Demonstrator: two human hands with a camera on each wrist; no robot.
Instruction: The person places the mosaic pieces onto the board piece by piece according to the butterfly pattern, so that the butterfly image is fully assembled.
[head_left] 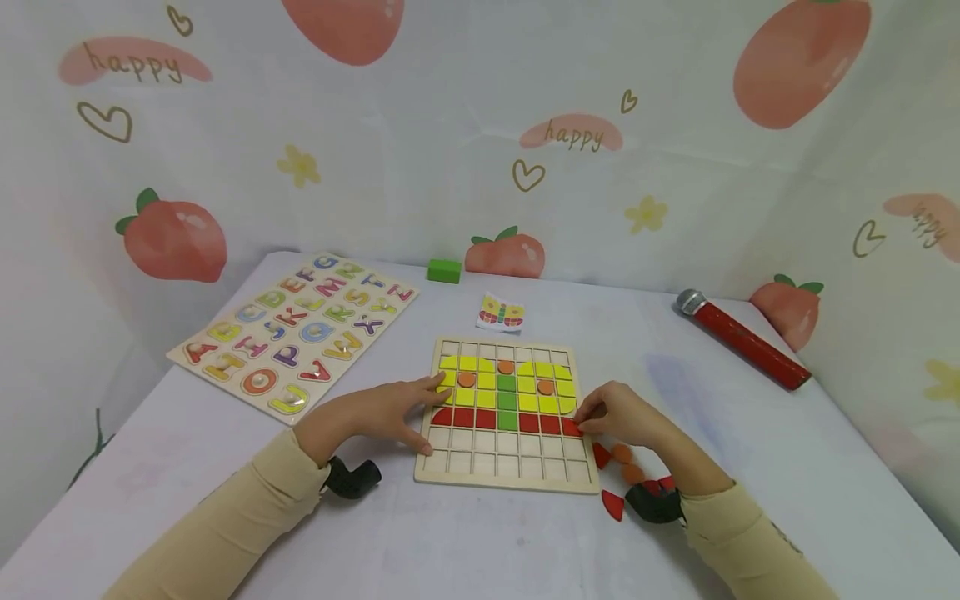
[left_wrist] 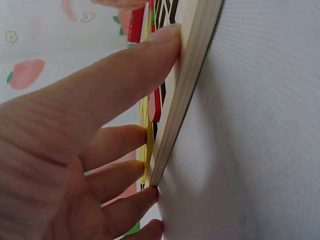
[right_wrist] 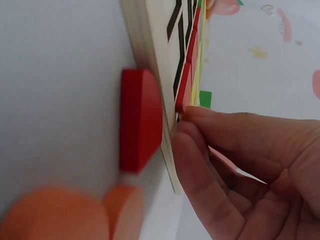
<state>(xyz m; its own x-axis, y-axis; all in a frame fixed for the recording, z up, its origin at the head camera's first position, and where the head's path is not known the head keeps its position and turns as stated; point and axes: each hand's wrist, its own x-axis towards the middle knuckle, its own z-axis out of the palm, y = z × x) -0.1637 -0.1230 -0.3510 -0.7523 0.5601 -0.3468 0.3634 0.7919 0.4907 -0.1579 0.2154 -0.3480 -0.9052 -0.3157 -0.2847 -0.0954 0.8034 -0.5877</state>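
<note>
A wooden grid board [head_left: 431, 477] lies in front of me, with yellow, green, red and orange tiles set in a butterfly pattern in its upper rows. My left hand [head_left: 386, 414] has its fingers spread along the board's left edge, the thumb on the frame [left_wrist: 187, 45] near the lower corner. At the right end of the red row, my right hand [head_left: 622, 414] pinches a red tile [head_left: 571, 427] between thumb and fingertips. The wrist view shows those fingertips right at the end of the red tile [right_wrist: 183, 92], partly covering it.
Loose red pieces [head_left: 612, 505] and orange discs [head_left: 632, 474] lie right of the board. Behind it is a small butterfly picture card [head_left: 501, 315]. An alphabet puzzle [head_left: 262, 404] lies left, a green block [head_left: 445, 271] at the back, a red microphone [head_left: 750, 343] at right.
</note>
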